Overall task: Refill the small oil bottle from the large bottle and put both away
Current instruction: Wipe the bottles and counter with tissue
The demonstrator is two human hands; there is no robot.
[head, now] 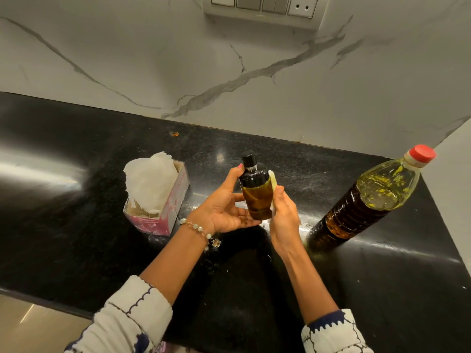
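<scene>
We see the left hand (224,205) gripping the small bottle (257,197) above the counter (76,225), cap on. Right hand (284,220) presses a tissue (272,183) vs. its side, prob. pinched. Big bottle (367,200) stands nearby, right.

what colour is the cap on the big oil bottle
Red. The cap tops the big oil bottle standing at the right of the counter, seen in the head view.
</scene>
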